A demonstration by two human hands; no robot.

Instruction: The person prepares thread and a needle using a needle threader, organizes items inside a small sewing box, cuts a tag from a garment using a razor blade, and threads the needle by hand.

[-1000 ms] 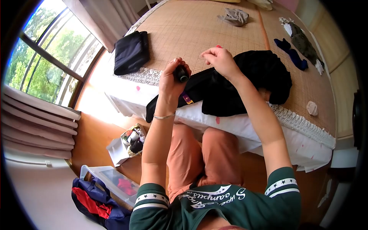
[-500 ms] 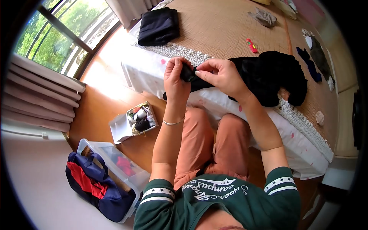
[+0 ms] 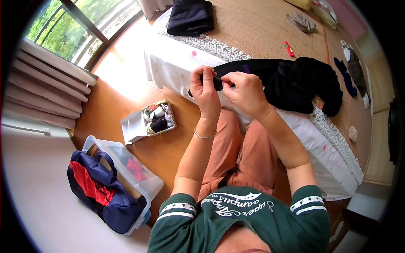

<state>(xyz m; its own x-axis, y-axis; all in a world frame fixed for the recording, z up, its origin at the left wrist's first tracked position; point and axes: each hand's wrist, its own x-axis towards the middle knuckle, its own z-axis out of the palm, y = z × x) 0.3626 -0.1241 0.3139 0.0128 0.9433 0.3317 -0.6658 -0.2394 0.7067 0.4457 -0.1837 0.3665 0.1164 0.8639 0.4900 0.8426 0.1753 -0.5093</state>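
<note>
My left hand is wrapped round a small dark spool-like object, mostly hidden by the fingers. Close against its right side, my right hand pinches with thumb and forefinger; whatever lies between those fingertips is too small to make out. Behind and to the right of both hands, a black garment lies along the near edge of the bed, with a small purple patch on it. A red and green tool rests on the mat beyond the garment.
Folded black cloth lies at the bed's far left, a grey cloth at the back, dark socks at the right. On the floor are an open box of sewing things and a plastic bin with a blue-red bag.
My right hand has come down and left to meet my left hand at the dark object. The view has shifted, and the red and green tool now shows more fully.
</note>
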